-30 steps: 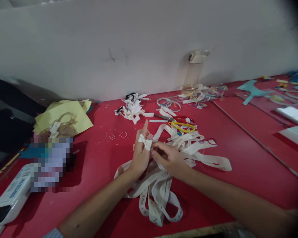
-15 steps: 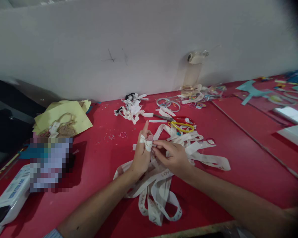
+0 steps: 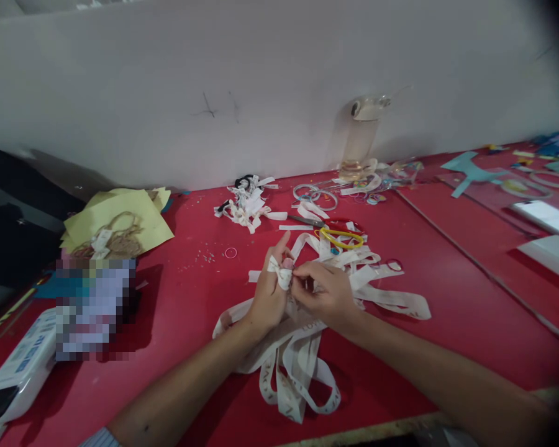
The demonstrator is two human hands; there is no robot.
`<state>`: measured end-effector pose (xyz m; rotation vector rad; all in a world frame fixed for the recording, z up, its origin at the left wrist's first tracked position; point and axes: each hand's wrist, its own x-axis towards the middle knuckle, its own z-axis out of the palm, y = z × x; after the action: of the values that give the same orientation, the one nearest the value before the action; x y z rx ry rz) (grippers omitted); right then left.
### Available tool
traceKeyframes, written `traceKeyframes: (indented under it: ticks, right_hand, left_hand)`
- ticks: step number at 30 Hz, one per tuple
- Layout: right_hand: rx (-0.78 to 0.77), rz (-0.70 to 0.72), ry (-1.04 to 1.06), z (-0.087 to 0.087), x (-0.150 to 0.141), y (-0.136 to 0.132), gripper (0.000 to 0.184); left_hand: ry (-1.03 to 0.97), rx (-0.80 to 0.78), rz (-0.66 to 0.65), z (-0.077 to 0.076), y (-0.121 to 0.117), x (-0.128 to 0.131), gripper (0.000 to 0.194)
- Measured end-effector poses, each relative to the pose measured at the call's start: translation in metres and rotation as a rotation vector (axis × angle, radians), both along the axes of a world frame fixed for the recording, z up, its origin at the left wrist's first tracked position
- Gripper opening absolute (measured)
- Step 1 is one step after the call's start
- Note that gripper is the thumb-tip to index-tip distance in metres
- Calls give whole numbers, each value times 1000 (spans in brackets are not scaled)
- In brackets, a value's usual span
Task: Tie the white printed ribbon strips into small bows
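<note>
A white ribbon bow [image 3: 281, 273] is pinched in the fingers of my left hand [image 3: 268, 301], whose index finger points upward. From the right, my right hand [image 3: 328, 292] meets it, thumb and index fingertips pressed together at the bow's edge; what lies between them is too small to make out. Long printed white ribbon [image 3: 289, 344] lies in loops beneath both hands and to their right. Just beyond are scissors [image 3: 340, 236] with one red and one yellow handle loop.
Knotted white and black ribbon pieces [image 3: 246, 205] lie near the wall. A clear bottle [image 3: 361, 136] stands behind. Yellow paper with twine [image 3: 121, 230] and a white device [image 3: 23, 366] are at left. A small pink ring [image 3: 231, 252] lies left of the hands. A phone [image 3: 547, 217] rests at right.
Both hands have shifted slightly, the left one to the right with the bow. My right fingers have curled in closer against the bow's edge.
</note>
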<state>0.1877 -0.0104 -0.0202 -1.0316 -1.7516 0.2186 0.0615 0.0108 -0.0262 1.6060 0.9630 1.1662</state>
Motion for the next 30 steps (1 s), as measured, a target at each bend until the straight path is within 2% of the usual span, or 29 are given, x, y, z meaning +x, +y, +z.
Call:
traceKeyframes:
  ticks: [5,9,12,16,20,30]
  right_hand:
    - [-174,14,122,4,-1,-1,8]
    - [-215,24,133,3,0,-2,6]
    - [-180,23,78,1,2,-1,6]
    - [-60,22,-57,-1,4,1,4]
    - [30,28,-168,0,6,2,6]
    - [114,26,-166,3,7,3,11]
  left_hand:
    - [-9,-35,-45,2,2,-1,40]
    - [-15,-75,-66,6,1,-2,39]
    - [-10,-72,-57,7,1,-2,38]
    - [-19,-85,-30,5,1,-3,39]
    - [-53,-105,-51,5,1,-3,41]
    - [-113,-95,34,3,5,-2,36]
